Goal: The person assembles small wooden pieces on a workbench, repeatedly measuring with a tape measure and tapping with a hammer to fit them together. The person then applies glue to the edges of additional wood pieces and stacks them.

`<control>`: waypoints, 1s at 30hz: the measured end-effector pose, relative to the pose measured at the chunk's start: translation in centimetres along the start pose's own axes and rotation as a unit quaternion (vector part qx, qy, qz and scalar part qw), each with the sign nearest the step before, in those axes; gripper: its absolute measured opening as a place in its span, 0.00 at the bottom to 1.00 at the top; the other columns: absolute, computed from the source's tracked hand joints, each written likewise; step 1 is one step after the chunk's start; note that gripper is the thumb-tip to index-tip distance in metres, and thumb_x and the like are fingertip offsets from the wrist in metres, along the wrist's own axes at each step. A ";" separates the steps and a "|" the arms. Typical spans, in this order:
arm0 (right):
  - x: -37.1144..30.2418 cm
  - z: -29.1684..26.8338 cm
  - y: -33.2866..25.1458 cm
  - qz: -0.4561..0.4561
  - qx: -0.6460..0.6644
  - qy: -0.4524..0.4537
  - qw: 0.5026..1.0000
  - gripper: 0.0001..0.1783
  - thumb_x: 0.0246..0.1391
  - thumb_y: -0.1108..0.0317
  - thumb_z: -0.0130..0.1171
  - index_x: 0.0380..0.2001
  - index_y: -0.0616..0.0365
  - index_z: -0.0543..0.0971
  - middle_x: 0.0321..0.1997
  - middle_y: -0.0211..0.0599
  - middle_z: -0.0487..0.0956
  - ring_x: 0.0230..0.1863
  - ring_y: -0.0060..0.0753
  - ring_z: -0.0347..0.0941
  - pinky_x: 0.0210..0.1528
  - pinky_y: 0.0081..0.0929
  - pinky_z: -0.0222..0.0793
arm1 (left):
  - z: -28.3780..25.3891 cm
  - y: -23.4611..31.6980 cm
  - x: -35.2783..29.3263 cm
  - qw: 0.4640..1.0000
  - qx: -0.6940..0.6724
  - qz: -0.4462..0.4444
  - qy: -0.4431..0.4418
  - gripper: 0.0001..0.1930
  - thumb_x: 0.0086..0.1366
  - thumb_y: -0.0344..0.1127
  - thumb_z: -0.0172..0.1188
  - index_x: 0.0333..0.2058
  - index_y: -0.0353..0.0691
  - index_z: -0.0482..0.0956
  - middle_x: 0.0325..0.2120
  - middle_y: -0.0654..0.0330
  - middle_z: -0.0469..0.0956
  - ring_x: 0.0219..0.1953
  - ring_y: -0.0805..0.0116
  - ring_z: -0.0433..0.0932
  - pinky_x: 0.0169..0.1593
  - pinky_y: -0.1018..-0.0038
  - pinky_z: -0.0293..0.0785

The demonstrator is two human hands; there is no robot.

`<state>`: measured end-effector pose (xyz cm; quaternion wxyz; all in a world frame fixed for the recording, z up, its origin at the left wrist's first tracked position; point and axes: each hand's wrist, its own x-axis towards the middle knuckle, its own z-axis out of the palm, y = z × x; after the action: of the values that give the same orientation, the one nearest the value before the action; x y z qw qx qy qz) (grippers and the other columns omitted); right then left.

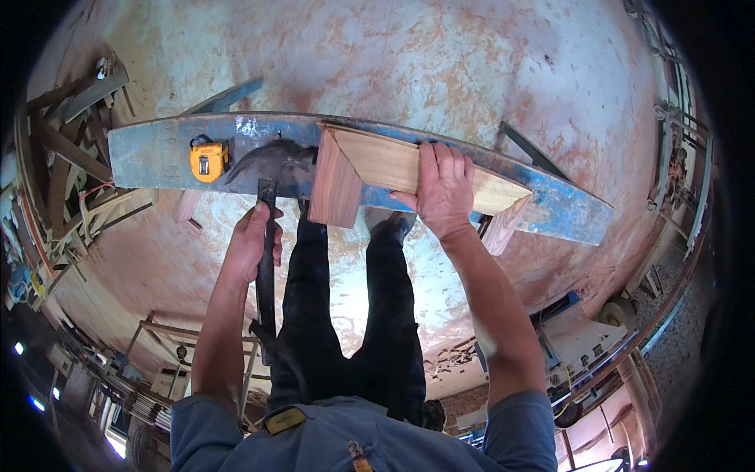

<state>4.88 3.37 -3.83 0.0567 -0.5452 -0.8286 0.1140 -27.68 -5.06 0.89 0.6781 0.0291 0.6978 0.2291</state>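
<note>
My left hand (255, 240) is closed around the dark handle of a claw hammer (275, 164), just below its head. The hammer's head lies over the blue plank, with its striking end beside the left corner of a wooden frame (393, 161); I cannot tell whether they touch. This frame has a pale yellow long board and reddish-brown end pieces meeting it at slanted joints. Toward the frame's right half, my right hand (446, 191) grips the pale board, fingers over its top and thumb along the near edge.
A worn blue plank bench (562, 208) runs across in front of me. On its left part sits a yellow tape measure (209, 160). Scrap timber (71, 149) is heaped at far left. A small wood offcut (189, 210) shows below the bench. Machinery (582, 342) stands at lower right.
</note>
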 end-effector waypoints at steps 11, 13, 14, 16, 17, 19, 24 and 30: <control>-0.4 -1.0 0.1 0.030 0.043 -0.031 0.998 0.57 0.33 0.37 0.71 0.62 0.62 0.65 0.61 0.45 0.64 0.63 0.50 0.58 0.68 0.50 0.50 | 1.5 0.4 -1.0 0.999 -0.033 0.033 0.012 0.23 0.72 0.56 0.50 0.44 0.39 0.70 0.19 0.64 0.70 0.14 0.73 0.69 0.17 0.73 0.71; -0.5 -1.4 -0.1 0.042 0.070 -0.019 0.996 0.60 0.32 0.35 0.70 0.63 0.66 0.64 0.64 0.51 0.63 0.65 0.54 0.57 0.67 0.53 0.51 | 2.0 0.6 -1.5 0.994 -0.028 0.108 0.022 0.21 0.72 0.55 0.50 0.45 0.40 0.70 0.21 0.64 0.70 0.16 0.73 0.70 0.18 0.73 0.72; -0.8 -1.9 -0.4 0.065 0.104 0.000 0.993 0.61 0.33 0.37 0.72 0.64 0.67 0.61 0.66 0.55 0.61 0.68 0.58 0.55 0.69 0.54 0.48 | 2.9 0.8 -1.8 0.988 -0.042 0.147 0.017 0.21 0.72 0.54 0.50 0.46 0.40 0.70 0.22 0.64 0.70 0.18 0.73 0.71 0.20 0.72 0.72; -1.1 -3.6 -1.9 0.100 0.226 -0.031 0.968 0.63 0.35 0.41 0.74 0.66 0.70 0.57 0.70 0.61 0.55 0.71 0.64 0.49 0.72 0.54 0.44 | 5.9 1.7 -3.3 0.973 -0.091 0.210 -0.006 0.19 0.73 0.51 0.51 0.49 0.40 0.68 0.25 0.63 0.70 0.22 0.72 0.73 0.24 0.72 0.76; -1.9 -5.6 -3.6 0.111 0.320 -0.076 0.938 0.63 0.37 0.42 0.74 0.66 0.70 0.56 0.71 0.64 0.52 0.72 0.67 0.46 0.73 0.53 0.42 | 7.6 1.7 -3.9 0.955 -0.105 0.268 -0.072 0.19 0.74 0.48 0.50 0.51 0.39 0.67 0.29 0.61 0.72 0.29 0.70 0.74 0.31 0.69 0.79; -3.7 -8.9 -6.3 0.047 0.382 -0.080 0.920 0.58 0.41 0.47 0.74 0.66 0.68 0.56 0.65 0.64 0.63 0.67 0.63 0.59 0.68 0.48 0.56 | 12.8 1.3 -5.2 0.940 -0.108 0.317 -0.059 0.19 0.75 0.45 0.48 0.55 0.38 0.66 0.34 0.59 0.73 0.38 0.68 0.75 0.41 0.66 0.79; -10.7 -11.4 -3.1 0.293 0.449 0.021 0.844 0.28 0.50 0.66 0.71 0.52 0.63 0.74 0.40 0.46 0.80 0.40 0.37 0.78 0.42 0.30 0.73 | 15.6 3.6 -8.1 0.818 0.301 0.436 -0.227 0.27 0.69 0.33 0.57 0.64 0.35 0.63 0.61 0.47 0.68 0.66 0.54 0.64 0.69 0.62 0.55; -21.7 -10.1 9.5 0.605 0.248 0.122 0.747 0.24 0.54 0.59 0.67 0.48 0.64 0.74 0.32 0.46 0.80 0.34 0.40 0.77 0.36 0.36 0.72 | -1.8 7.2 4.8 0.516 0.655 0.487 0.260 0.34 0.68 0.47 0.58 0.65 0.33 0.61 0.64 0.42 0.62 0.66 0.39 0.59 0.68 0.54 0.56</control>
<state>24.23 -11.60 4.23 0.2102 -0.9081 -0.2538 0.2586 -31.71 2.51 -1.01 0.0378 0.7390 0.6727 -0.0012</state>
